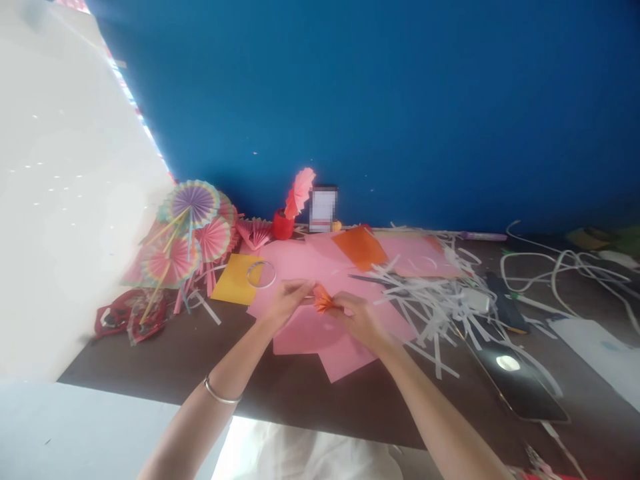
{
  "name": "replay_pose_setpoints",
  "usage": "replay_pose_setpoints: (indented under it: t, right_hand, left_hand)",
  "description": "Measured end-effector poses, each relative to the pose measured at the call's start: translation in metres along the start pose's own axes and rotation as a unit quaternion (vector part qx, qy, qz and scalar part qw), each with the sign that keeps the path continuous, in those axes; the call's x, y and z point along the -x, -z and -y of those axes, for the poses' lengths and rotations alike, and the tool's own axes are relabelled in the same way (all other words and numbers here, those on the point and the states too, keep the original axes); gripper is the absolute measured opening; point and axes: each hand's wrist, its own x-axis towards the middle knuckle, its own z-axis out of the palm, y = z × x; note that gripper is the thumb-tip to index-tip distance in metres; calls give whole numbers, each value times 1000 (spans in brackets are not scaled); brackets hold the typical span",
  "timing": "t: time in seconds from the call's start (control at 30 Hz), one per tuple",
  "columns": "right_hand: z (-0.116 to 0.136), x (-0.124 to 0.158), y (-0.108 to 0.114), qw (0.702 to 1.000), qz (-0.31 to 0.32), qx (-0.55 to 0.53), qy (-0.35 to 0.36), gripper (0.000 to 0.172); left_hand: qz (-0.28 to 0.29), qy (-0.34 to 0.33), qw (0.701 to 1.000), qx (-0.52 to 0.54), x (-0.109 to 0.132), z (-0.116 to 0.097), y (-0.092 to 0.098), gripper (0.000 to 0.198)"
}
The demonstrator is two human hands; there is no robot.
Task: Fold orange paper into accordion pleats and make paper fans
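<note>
My left hand (286, 301) and my right hand (356, 318) meet over the pink paper sheets (305, 333) in the middle of the dark table (310, 393). Both pinch a small pleated orange paper piece (323, 300) between their fingertips, left hand at its left end, right hand at its right end. A thin bracelet (220, 395) circles my left wrist. The fingers of both hands are curled closed around the folded paper.
Colourful paper fans on sticks (187, 233) lean at the back left. A yellow sheet (236, 280) with a clear ring (261, 274), an orange sheet (360, 247), a red cup with a pink fan (283, 225), white paper strips (430, 300), a phone (515, 377) and white cables (565, 267) lie around.
</note>
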Motion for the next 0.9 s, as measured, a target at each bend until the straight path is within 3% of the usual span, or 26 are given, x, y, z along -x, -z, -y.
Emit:
replay_pose_setpoints:
  t: [0.1, 0.23, 0.37, 0.57, 0.9]
  right_hand:
    - [-1, 0, -1, 1000, -19, 25, -6, 16]
    - [-1, -1, 1, 999, -17, 34, -14, 16]
    - [3, -2, 5, 998, 2, 60, -24, 18]
    - [4, 0, 14, 997, 32, 63, -43, 21]
    - [3, -3, 14, 998, -40, 1, -46, 16]
  left_hand:
    - [25, -28, 999, -33, 7, -6, -1, 38]
    - [58, -102, 976, -182, 15, -11, -3, 71]
    - [65, -179, 942, -277, 13, -8, -5, 46]
    - [101, -236, 883, -394, 7, -7, 1, 16]
    - [78, -202, 904, -369, 5, -3, 5, 24]
